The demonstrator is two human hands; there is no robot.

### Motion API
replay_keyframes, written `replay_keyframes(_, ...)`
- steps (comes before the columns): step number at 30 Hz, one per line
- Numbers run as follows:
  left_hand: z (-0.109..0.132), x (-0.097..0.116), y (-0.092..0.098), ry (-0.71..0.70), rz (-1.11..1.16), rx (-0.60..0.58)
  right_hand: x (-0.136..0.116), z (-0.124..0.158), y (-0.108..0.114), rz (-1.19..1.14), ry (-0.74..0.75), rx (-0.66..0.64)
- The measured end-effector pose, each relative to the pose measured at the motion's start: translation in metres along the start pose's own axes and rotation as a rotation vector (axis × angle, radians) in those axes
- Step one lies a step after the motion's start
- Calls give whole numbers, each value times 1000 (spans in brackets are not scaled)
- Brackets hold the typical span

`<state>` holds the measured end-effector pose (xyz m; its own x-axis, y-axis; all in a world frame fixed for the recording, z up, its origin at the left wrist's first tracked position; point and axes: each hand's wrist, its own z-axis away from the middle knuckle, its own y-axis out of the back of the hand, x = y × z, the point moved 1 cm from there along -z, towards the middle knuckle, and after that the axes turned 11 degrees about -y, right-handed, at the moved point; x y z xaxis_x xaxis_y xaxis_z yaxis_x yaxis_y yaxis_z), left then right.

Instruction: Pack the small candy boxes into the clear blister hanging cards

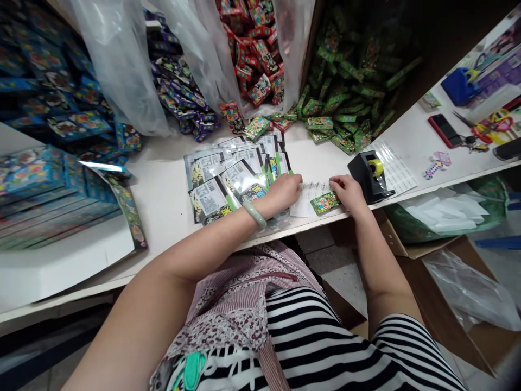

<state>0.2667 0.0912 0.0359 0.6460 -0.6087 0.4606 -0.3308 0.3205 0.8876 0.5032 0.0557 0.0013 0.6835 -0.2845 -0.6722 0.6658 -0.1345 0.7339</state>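
Observation:
A white sheet with rows of small dark print (303,207) lies at the table's front edge, between my two hands. My left hand (284,193), with a pale green bangle on the wrist, is closed, its fingertips pinching the left end of the sheet's top row. At the right end of that row, the thumb and fingers of my right hand (347,191) are pinched together. A small green candy box (325,202) lies on the sheet, just left of my right hand. Under and beside my left forearm are several overlapping printed plastic packets (222,187).
A black tape dispenser (368,179) stands right of my right hand. Red boxes (260,60), green boxes (342,103) and purple boxes (183,98) are heaped behind. Stacked blue boxes (52,184) fill a tray at left. Scissors (494,124) and a red-black device (443,130) lie at right.

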Motion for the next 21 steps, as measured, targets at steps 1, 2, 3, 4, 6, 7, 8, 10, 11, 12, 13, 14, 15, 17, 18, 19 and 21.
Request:
replay_keyframes(1,-2,0,0,1,-40,-18,0,-2,-2,-10,-1,-4)
replay_keyframes(2,-4,1,0,4,-65,-28,0,-3,-4,-21,4,-2)
replay_keyframes(3,-6,1,0,3,-81,-38,-1,-2,-4,-33,13,6)
replay_keyframes(4,-9,1,0,-4,-92,-48,-1,-1,-4,-51,26,23)
replay_keyframes(6,-12,1,-1,-27,-106,-70,-3,3,1,-120,47,95)
replay_keyframes(7,-14,2,-1,-36,-108,-83,-4,6,4,-170,51,151)
replay_keyframes(8,-15,2,0,-44,-105,-92,-4,10,8,-221,53,211)
replay_keyframes(10,-14,3,2,-59,-91,-79,-6,18,16,-281,64,265)
replay_keyframes(11,-12,2,4,-71,-78,-52,-7,23,20,-274,86,229)
replay_keyframes(12,-10,0,7,-88,-53,-11,-8,28,22,-239,126,153)
replay_keyframes(13,-5,-3,11,-108,-14,39,-9,33,24,-180,181,50)
replay_keyframes(14,0,-7,15,-128,39,91,-10,38,25,-111,244,-59)
replay_keyframes(15,7,-13,20,-143,105,139,-10,42,25,-37,302,-160)
replay_keyframes(17,25,-29,32,-141,242,218,-9,49,23,106,371,-284)
replay_keyframes(18,37,-38,39,-114,301,257,-9,50,22,162,374,-308)
replay_keyframes(19,49,-49,46,-74,348,299,-9,51,21,205,364,-316)
replay_keyframes(21,76,-71,60,24,421,403,-10,49,18,257,347,-305)
